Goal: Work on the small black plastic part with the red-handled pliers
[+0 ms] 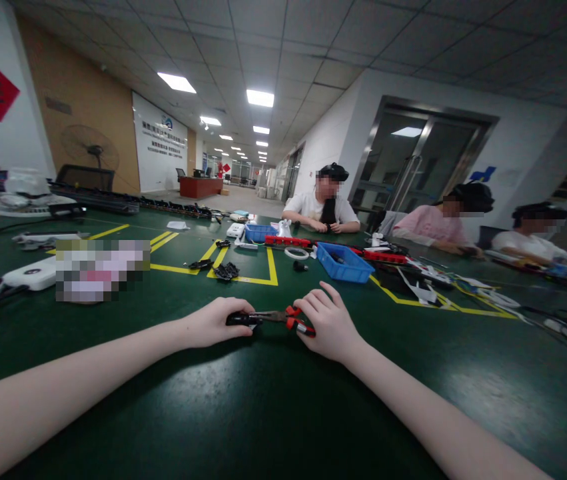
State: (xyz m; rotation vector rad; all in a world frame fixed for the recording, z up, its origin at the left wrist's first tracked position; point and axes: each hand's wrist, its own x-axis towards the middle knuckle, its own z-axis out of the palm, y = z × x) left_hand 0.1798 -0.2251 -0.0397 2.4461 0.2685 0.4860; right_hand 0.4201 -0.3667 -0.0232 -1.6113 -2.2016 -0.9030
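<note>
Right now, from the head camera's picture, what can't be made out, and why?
All in the head view:
- Small black part: its full shape, covered by the left hand.
- Red-handled metal pliers: part of the handles, hidden by the right hand.
- Larger blue plastic bin: dark contents, too small to identify.
- Pale pink item: details, blurred by pixelation.

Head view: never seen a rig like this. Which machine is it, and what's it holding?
No machine here: these are a person's own bare hands, seen by a camera worn on their head, looking forward and down. The left hand holds a black part; the fingers of the right hand hold red-handled pliers, their tips at that part. Whether they grip it isn't clear. The green table also carries yellow lines and a blue bin.
</note>
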